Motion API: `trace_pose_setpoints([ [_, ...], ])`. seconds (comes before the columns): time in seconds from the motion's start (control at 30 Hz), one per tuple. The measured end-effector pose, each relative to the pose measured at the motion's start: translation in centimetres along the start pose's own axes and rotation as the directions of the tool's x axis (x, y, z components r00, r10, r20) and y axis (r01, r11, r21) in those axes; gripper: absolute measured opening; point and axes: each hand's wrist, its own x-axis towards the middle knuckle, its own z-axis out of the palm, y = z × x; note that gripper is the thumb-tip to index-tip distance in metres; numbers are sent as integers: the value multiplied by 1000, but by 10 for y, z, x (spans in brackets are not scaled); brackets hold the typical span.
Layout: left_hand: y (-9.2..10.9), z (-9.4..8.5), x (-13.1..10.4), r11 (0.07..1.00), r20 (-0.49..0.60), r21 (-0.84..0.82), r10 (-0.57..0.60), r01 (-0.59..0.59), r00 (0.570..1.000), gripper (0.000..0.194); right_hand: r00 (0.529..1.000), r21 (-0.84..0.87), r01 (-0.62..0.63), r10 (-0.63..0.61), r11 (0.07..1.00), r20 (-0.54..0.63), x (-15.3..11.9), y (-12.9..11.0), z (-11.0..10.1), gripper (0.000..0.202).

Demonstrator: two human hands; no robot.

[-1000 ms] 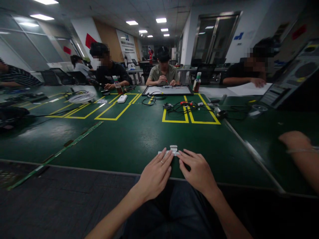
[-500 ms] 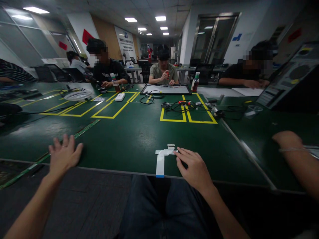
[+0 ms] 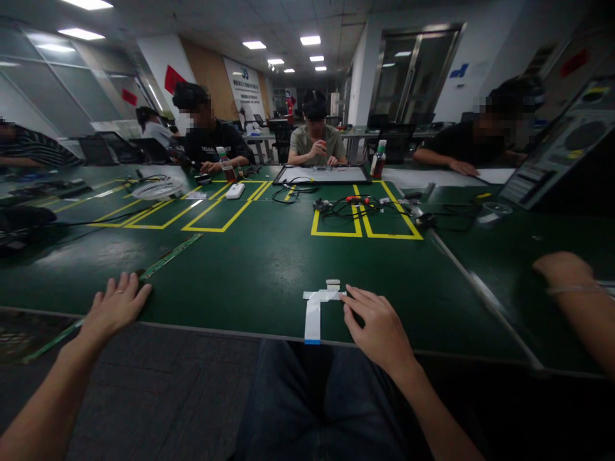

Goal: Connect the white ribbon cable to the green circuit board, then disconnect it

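My left hand (image 3: 115, 302) lies flat with stretched fingers across a long, thin green circuit board strip (image 3: 172, 256) at the left of the table. The hand hides the strip's middle, and its near end juts past the table edge. Near the front edge lies a white flat ribbon cable (image 3: 313, 320), bent at an angle, with a blue end. My right hand (image 3: 377, 320) is beside it, fingertips at the cable's right end and thumb apart from the forefinger. Whether the fingertips press on the cable, I cannot tell. A small pale connector (image 3: 332, 283) sits just behind the bend.
Yellow tape outlines (image 3: 336, 234) mark the green table (image 3: 250, 269). Black cables (image 3: 295, 192), a red-handled tool (image 3: 358, 200) and a bottle (image 3: 378, 160) lie or stand farther back. A computer case (image 3: 552, 147) stands at right, near another person's arm (image 3: 571, 282). Several people sit opposite.
My left hand has come down and slightly left, lying flatter over the circuit board strip. The right hand stays by the ribbon cable. The whole view has shifted slightly.
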Motion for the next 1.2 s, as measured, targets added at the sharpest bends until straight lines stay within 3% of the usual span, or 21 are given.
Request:
trace_pose_setpoints([
  [0.1,17,3,6,996,74,-41,-72,75,995,73,1000,7,0,0,1000,-7,0,0,0,34],
  [0.17,40,3,10,995,105,-94,-25,35,994,77,1000,10,2,-2,1000,-11,0,0,1,34],
  [0.43,178,6,27,952,38,-174,264,-254,964,84,1000,28,-17,17,999,-11,-2,-1,0,33],
  [0.6,260,-1,22,859,9,-238,468,-453,883,82,1000,26,-24,24,999,-9,-2,-1,1,32],
  [0.73,309,-13,7,690,-27,-321,678,-648,735,71,1000,22,-17,18,1000,-25,-1,-1,2,30],
  [0.87,342,-26,-4,497,-19,-434,829,-751,560,63,999,23,-2,4,1000,-52,-3,1,4,29],
  [0.97,357,-33,-5,394,-28,-502,882,-770,470,56,999,22,1,0,1000,-52,-4,2,5,29],
  [1.07,364,-35,-3,354,-45,-538,894,-765,446,52,998,15,-4,4,1000,-57,-5,2,4,29],
  [1.2,365,-35,-6,362,-107,-506,874,-783,473,51,998,8,-3,3,1000,-55,-5,0,4,29],
])
